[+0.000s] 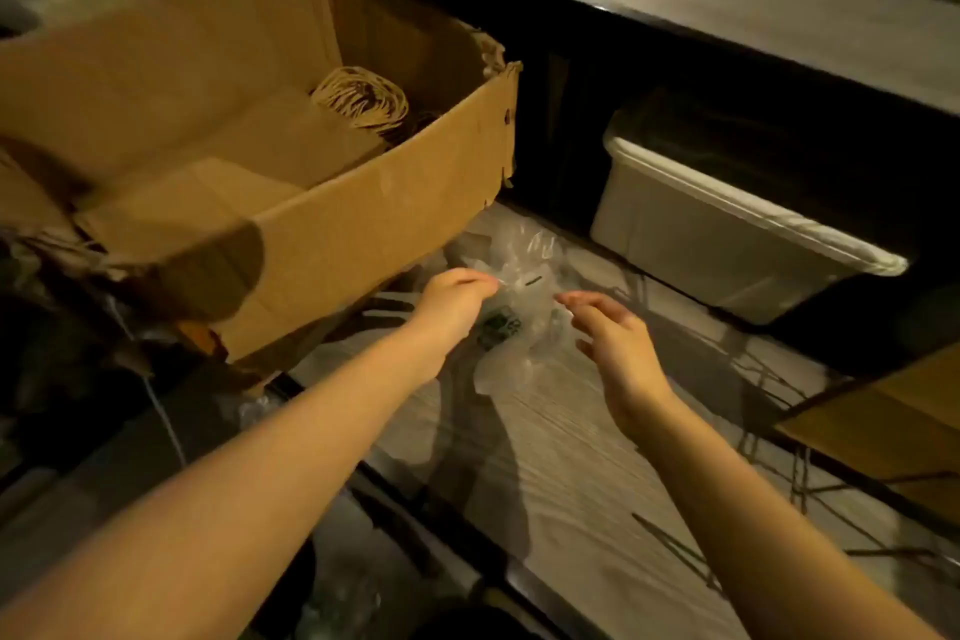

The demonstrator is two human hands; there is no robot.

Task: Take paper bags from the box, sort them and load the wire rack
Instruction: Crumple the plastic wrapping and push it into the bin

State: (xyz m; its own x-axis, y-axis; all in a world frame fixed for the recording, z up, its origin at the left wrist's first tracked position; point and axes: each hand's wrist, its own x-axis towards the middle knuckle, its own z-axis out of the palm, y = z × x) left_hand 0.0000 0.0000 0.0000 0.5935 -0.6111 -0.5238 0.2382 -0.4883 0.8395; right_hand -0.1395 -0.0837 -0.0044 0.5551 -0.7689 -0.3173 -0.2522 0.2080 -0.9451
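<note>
The left hand [452, 299] pinched a crumpled clear plastic wrapper [524, 276] and the right hand [618, 348] held its grip apart beside it, presumably clearing packaging, while brown twisted-handle paper bags [291, 130] lay inside the torn cardboard box [374, 224].

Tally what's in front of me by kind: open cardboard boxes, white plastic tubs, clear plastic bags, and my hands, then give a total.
open cardboard box: 1
white plastic tub: 1
clear plastic bag: 1
Hands: 2, left hand and right hand
Total: 5
The paper bags inside the box are stacked too tightly to count.
</note>
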